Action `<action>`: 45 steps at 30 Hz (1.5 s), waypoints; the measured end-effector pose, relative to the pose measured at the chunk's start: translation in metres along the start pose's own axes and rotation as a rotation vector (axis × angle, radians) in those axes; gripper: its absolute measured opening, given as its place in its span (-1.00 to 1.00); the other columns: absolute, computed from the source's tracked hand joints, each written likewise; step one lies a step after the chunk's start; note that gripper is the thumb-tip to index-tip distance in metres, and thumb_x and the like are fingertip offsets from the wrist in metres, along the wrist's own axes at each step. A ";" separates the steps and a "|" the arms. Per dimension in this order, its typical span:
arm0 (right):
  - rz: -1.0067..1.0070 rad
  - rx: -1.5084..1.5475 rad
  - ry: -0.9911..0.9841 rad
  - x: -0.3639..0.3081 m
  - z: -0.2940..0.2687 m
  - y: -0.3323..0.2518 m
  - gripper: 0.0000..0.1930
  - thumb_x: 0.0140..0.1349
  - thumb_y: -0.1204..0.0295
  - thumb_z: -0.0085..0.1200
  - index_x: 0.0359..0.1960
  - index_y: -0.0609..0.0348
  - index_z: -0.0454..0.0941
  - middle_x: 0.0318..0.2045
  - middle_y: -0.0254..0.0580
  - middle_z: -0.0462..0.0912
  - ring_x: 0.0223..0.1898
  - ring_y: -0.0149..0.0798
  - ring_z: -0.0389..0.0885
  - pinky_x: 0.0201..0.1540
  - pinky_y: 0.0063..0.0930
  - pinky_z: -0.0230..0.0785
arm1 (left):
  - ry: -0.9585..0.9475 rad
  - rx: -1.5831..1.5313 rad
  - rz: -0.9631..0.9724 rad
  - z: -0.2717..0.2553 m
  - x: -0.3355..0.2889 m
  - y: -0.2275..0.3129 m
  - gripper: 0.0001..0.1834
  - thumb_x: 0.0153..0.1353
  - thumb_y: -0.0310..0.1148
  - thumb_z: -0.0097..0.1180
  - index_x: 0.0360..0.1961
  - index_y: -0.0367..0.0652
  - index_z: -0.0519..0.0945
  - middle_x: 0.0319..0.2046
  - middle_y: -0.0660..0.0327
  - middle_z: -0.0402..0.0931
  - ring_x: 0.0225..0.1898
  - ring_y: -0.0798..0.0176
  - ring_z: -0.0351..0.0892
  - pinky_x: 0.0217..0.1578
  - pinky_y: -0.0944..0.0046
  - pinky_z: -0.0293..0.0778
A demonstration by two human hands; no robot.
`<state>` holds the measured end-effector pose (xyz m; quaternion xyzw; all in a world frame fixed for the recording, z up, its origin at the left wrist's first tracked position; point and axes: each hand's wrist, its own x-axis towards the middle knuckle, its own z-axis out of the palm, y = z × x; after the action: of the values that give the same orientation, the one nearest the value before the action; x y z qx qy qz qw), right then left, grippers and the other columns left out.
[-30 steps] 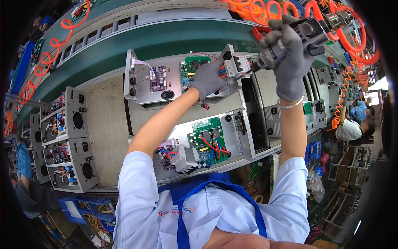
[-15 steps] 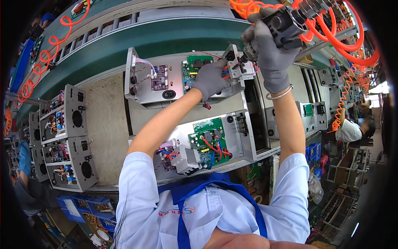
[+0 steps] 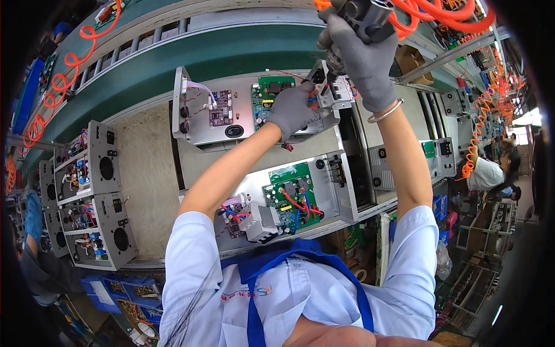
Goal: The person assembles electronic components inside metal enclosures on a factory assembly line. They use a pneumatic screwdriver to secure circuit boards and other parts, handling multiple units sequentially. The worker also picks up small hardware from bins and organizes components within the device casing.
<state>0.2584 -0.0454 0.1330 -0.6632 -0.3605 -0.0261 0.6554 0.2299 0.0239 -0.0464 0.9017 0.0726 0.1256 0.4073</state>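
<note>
My right hand [image 3: 367,69], in a grey glove, is wrapped round a dark air screwdriver [image 3: 358,20]. The tool's tip points down at a white breaker-like block [image 3: 342,91] on the right end of the far metal chassis [image 3: 199,130]; I cannot tell whether it touches. My left hand [image 3: 291,111], gloved alike, reaches over that chassis with its fingertips closed beside the block and some wires; what they pinch is hidden. A green circuit board [image 3: 263,92] lies partly under the left hand. Farther left sits a purple board [image 3: 221,108] with white and red leads.
A second open chassis [image 3: 341,199] lies nearer me, with a green board and a loose grey block [image 3: 258,224]. Several chassis [image 3: 107,228] stand at left. Orange coiled hoses [image 3: 445,14] hang at upper right. A co-worker's blue-gloved hand [image 3: 33,217] shows at far left.
My right hand has brought the screwdriver left and upward in the picture, and the tool stands steeper over the block. My left hand has barely shifted.
</note>
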 end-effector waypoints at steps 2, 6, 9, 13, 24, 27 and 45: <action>-0.074 -0.020 0.000 0.004 -0.001 -0.011 -0.95 0.15 0.55 0.12 -0.36 0.19 0.53 -0.62 -0.37 0.54 -0.62 -0.51 0.52 -0.57 -0.60 0.35 | 0.044 -0.061 0.002 -0.003 -0.001 0.000 -0.28 -0.11 0.11 0.37 -0.04 -0.21 0.53 -0.22 -0.04 0.62 -0.15 -0.10 0.61 -0.10 0.08 0.48; 0.013 -0.318 -0.146 0.002 -0.048 -0.012 -0.72 0.14 0.36 0.20 -0.20 0.30 0.54 -0.55 -0.18 0.61 -0.56 -0.46 0.55 -0.47 -0.57 0.40 | 0.039 -0.137 -0.026 -0.008 0.000 0.001 -0.29 -0.11 0.05 0.40 -0.03 -0.22 0.52 -0.20 -0.04 0.62 -0.12 -0.08 0.61 -0.08 0.12 0.49; -0.069 -0.707 -0.202 -0.007 -0.062 0.011 -0.55 -0.01 0.18 0.31 -0.22 0.30 0.54 -0.46 -0.08 0.65 -0.37 -0.25 0.67 -0.27 -0.38 0.47 | 0.049 -0.238 0.071 -0.005 0.003 -0.014 -0.26 -0.08 -0.02 0.39 0.08 -0.25 0.49 -0.17 0.00 0.63 -0.11 -0.01 0.63 -0.06 0.13 0.48; 0.063 -0.897 -0.269 -0.032 -0.082 0.061 -0.44 -0.03 0.04 0.31 -0.12 0.22 0.51 -0.38 0.03 0.67 -0.28 0.03 0.67 -0.21 -0.19 0.48 | -0.037 -0.560 0.040 -0.016 -0.003 -0.015 -0.40 0.16 -0.10 0.23 0.12 -0.27 0.47 -0.26 0.20 0.61 -0.34 0.34 0.56 -0.32 0.33 0.49; 0.185 -0.951 -0.348 -0.036 -0.079 0.068 -0.48 -0.07 0.08 0.26 -0.16 0.22 0.54 -0.36 0.04 0.67 -0.26 0.06 0.66 -0.19 -0.16 0.47 | 0.231 0.356 0.147 -0.037 0.022 -0.017 -0.73 0.21 -0.14 0.09 -0.27 -0.09 0.64 -0.41 0.11 0.63 -0.42 -0.01 0.61 -0.41 0.02 0.49; 0.209 -0.924 -0.352 -0.035 -0.080 0.065 -0.49 -0.08 0.08 0.27 -0.19 0.22 0.55 -0.37 0.03 0.67 -0.28 0.03 0.66 -0.21 -0.20 0.46 | 0.254 0.466 0.206 -0.048 0.017 -0.019 -0.73 0.21 -0.14 0.09 -0.27 -0.10 0.64 -0.41 0.11 0.64 -0.45 0.03 0.62 -0.41 0.03 0.49; 0.200 -0.891 -0.395 -0.035 -0.085 0.067 -0.47 -0.09 0.06 0.32 -0.26 0.28 0.53 -0.45 0.01 0.64 -0.36 -0.03 0.65 -0.26 -0.25 0.45 | 0.052 -0.135 0.113 -0.025 -0.007 -0.023 -0.80 0.22 -0.38 0.06 -0.20 -0.18 0.66 -0.38 0.07 0.63 -0.42 0.19 0.59 -0.32 0.25 0.48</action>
<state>0.3040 -0.1281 0.0704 -0.9025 -0.3661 0.0116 0.2267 0.2149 0.0556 -0.0488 0.8713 0.0236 0.1765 0.4574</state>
